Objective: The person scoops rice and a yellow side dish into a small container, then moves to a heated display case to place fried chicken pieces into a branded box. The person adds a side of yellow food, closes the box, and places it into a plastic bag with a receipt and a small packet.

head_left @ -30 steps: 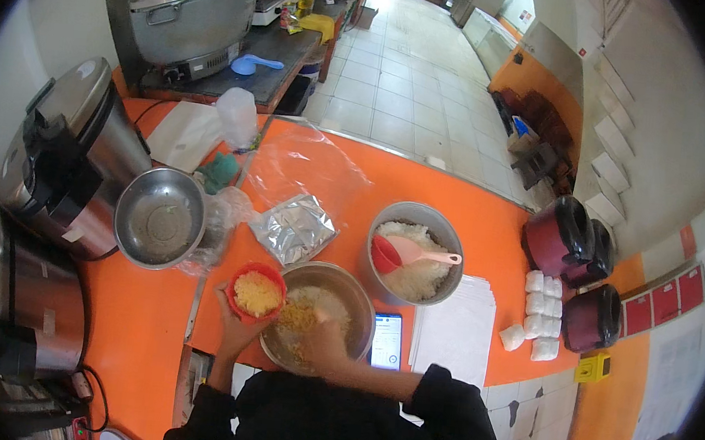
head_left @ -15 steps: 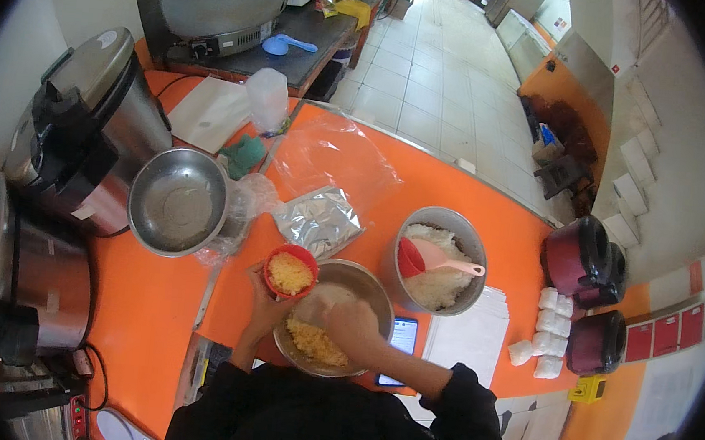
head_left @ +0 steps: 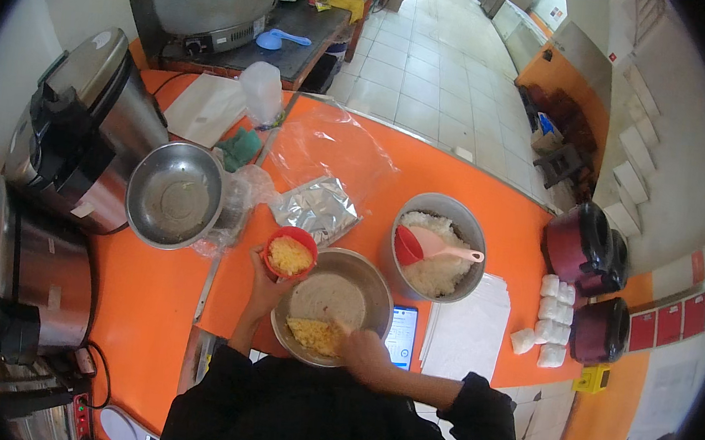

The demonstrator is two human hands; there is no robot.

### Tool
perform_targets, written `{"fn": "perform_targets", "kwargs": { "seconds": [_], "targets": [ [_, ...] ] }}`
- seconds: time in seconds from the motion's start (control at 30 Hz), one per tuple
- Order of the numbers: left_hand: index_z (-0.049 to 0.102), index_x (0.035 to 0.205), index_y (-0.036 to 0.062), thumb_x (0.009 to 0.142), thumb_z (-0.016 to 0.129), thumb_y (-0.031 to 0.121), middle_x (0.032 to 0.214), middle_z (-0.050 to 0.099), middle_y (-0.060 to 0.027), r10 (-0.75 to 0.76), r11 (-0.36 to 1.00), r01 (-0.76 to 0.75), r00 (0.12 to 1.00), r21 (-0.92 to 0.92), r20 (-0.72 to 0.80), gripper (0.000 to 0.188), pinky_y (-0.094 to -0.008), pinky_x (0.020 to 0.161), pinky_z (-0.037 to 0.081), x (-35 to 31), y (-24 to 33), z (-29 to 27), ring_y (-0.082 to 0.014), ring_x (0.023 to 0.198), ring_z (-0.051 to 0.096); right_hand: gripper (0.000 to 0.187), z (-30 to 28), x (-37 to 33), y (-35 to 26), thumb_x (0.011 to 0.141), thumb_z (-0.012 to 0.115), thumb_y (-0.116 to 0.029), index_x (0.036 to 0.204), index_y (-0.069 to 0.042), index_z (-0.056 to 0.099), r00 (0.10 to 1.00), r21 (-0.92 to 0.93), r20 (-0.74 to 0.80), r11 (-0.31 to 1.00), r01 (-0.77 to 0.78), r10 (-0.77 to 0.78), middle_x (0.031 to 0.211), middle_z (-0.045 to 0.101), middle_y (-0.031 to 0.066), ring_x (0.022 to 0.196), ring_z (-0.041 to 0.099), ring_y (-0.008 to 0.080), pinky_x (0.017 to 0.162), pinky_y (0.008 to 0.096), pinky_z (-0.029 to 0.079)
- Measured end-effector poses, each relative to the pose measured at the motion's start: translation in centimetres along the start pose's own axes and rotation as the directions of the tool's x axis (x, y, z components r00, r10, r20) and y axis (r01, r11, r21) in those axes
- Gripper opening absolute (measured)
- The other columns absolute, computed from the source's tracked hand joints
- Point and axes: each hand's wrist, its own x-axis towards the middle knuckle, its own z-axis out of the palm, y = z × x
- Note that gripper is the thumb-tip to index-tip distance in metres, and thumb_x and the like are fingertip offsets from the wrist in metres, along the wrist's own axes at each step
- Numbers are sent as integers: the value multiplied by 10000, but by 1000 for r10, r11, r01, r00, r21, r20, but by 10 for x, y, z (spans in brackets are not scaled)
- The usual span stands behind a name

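My left hand point(head_left: 260, 286) is wrapped around a small red bowl point(head_left: 313, 254) heaped with crumbly yellow food point(head_left: 290, 256). It holds this bowl over the left rim of a wide metal bowl point(head_left: 381, 294). More of the same yellow food point(head_left: 315, 336) is gathered at the near side of the metal bowl, and its far part shows bare metal. My right hand point(head_left: 366, 357) is closed at the near right rim, beside the yellow food. Its fingertips are blurred, and what they grip, if anything, cannot be made out.
A pot point(head_left: 477, 224) of white rice holds a pink-handled red scoop point(head_left: 442, 250). Nearby are a phone point(head_left: 401, 336), white paper sheets point(head_left: 466, 330), small white packets point(head_left: 555, 317), a foil pouch point(head_left: 317, 209), clear plastic point(head_left: 338, 147) and another metal bowl point(head_left: 175, 196). Large cookers point(head_left: 38, 268) stand left.
My right hand has moved from the middle of the metal bowl back to its near right rim. More of the bowl's bottom shows. My left hand keeps holding the red bowl.
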Motion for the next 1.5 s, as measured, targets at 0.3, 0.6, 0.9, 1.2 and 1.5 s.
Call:
{"fn": "perform_targets", "kwargs": {
  "seconds": [0.3, 0.6, 0.9, 1.2, 1.5],
  "targets": [
    [286, 1201, 51, 732, 745, 2, 1222, 442, -137, -222, 968, 184, 945, -172, -241, 658, -316, 883, 487, -14, 72, 46, -211, 1087, 524, 267, -30, -7, -1, 846, 522, -213, 790, 19, 643, 983, 540, 94, 821, -183, 157, 751, 639, 214, 743, 645, 375, 691, 458, 513],
    [263, 1184, 69, 700, 763, -21, 1197, 410, -115, 35, 997, -53, 945, -48, -325, 702, -305, 869, 493, -19, 84, 55, -198, 1087, 507, 331, -36, 15, 11, 849, 540, -233, 846, 77, 653, 984, 740, -142, 672, 32, 110, 700, 618, 241, 658, 626, 355, 656, 419, 491],
    [253, 1204, 74, 652, 796, 1, 1243, 355, -127, 150, 988, -131, 933, 79, -328, 777, -351, 952, 437, -7, 31, 8, -236, 1190, 411, 332, 36, 32, 68, 847, 586, -319, 872, -8, 698, 998, 952, 8, 306, -29, 68, 542, 553, 47, 487, 527, 112, 471, 273, 426],
    [299, 1201, 44, 611, 849, 108, 1253, 430, -153, 155, 889, -193, 980, 415, 123, 809, -375, 967, 426, -33, 54, -16, -250, 1184, 449, 310, 5, -7, 102, 820, 598, -278, 794, 16, 690, 987, 890, -114, 454, 49, 117, 556, 581, 50, 506, 547, 124, 492, 278, 433],
    [286, 1188, 49, 576, 873, 121, 1273, 421, -144, -133, 973, 47, 914, 225, 384, 851, -370, 1005, 417, -53, 54, 17, -229, 1199, 453, 317, -111, -18, 80, 800, 546, -271, 714, 9, 668, 995, 474, 29, 875, -99, 97, 614, 620, 156, 591, 640, 259, 564, 376, 496]
  ]
}}
